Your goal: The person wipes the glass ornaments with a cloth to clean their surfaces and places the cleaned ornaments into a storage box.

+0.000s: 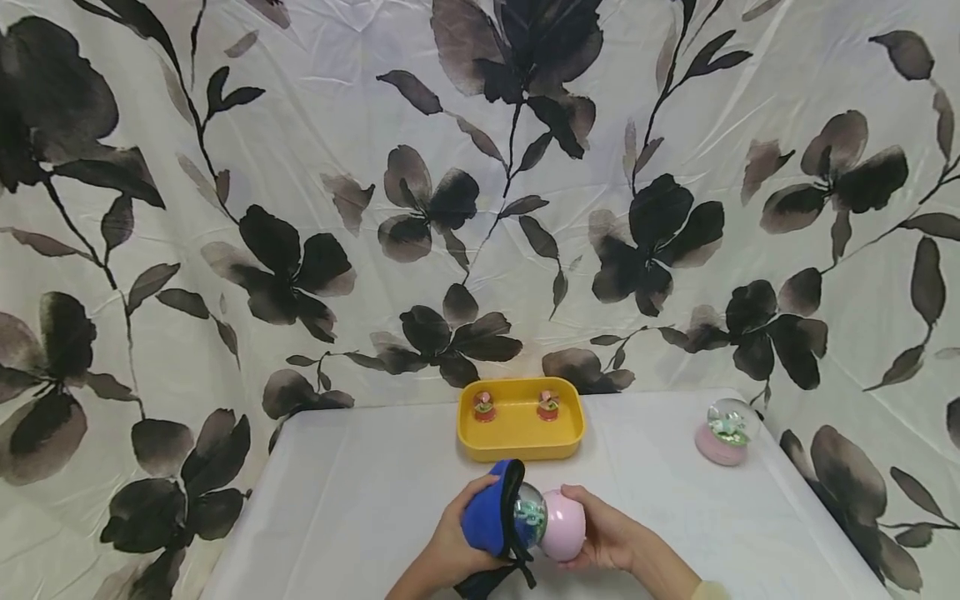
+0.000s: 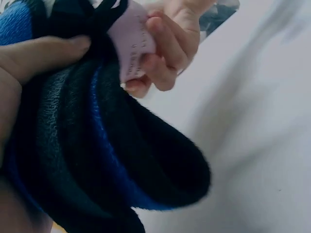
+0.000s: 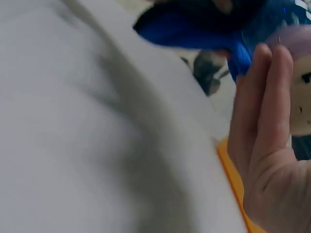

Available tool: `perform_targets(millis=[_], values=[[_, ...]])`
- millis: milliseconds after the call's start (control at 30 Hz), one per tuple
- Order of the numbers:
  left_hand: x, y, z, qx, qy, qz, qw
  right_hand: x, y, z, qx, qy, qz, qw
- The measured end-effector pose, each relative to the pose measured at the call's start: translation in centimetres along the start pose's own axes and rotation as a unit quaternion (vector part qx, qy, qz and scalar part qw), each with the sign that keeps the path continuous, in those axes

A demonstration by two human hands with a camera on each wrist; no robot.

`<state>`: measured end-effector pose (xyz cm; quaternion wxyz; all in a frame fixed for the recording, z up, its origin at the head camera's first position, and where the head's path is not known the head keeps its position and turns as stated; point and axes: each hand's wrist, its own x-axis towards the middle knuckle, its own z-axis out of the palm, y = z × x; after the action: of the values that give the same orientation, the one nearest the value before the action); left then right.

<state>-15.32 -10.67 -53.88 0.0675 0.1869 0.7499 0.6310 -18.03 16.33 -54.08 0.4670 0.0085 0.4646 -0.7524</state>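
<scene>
Left hand (image 1: 452, 537): curled round a blue cloth (image 1: 482, 521), thumb over its folds, closed only as far as that bulk allows
Right hand (image 1: 609, 532): gripping a snow globe (image 1: 555, 523), thumb and fingers parted by the width of its pink base (image 1: 566, 527)
Snow globe: held sideways by the base, I judge so that its glass dome (image 1: 530, 515) faces the cloth unobstructed
Blue cloth: black trim up against the dome (from my remote seat I cannot tell whether glass goes inside), the left grip probably steadying the fabric
Black tie (image 1: 517, 559): dangling near the left hand
Yellow tray (image 1: 519, 452): beyond both hands on the white table (image 1: 337, 483), two small figurines (image 1: 484, 407) apart inside, its walls perhaps containing them
Second globe (image 1: 722, 447): near the table's right edge, likely there to leave me working room
</scene>
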Motion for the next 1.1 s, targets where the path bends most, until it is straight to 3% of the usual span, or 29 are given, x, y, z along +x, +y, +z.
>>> perform_targets(millis=[100, 200, 333, 433, 633, 733, 867, 1100], values=[[0.2, 0.2, -0.3, -0.003, -0.049, -0.020, 0.9986, 0.4, -1.1, -0.2, -0.067, 0.006, -0.009, 0.998], [0.4, 0.2, -0.3, -0.007, -0.089, -0.047, 0.9949, 0.5, -2.3, -0.1, -0.174, 0.020, -0.049, 0.983], [0.5, -0.3, -0.3, -0.037, -0.103, -0.085, 0.9904, 0.6, -3.3, 0.4, -0.328, 0.030, -0.132, 0.935], [0.2, -0.9, -0.1, -0.096, -0.103, -0.103, 0.9846, 0.6, -3.5, 0.6, -0.391, 0.026, -0.183, 0.902], [0.1, -1.9, 0.4, -0.212, -0.068, -0.071, 0.9724, 0.2, -3.0, 1.3, -0.438, 0.038, -0.278, 0.854], [0.0, -2.3, 0.6, -0.260, -0.041, -0.068, 0.9623, -0.1, -2.3, 1.6, -0.463, 0.052, -0.341, 0.817], [-0.5, -2.7, 0.8, -0.319, -0.029, -0.088, 0.9432, -0.2, -1.0, 1.7, -0.496, 0.073, -0.412, 0.761], [-1.2, -3.4, 0.9, -0.361, -0.021, -0.148, 0.9204, -0.2, 0.6, 1.7, -0.545, 0.126, -0.455, 0.693]])
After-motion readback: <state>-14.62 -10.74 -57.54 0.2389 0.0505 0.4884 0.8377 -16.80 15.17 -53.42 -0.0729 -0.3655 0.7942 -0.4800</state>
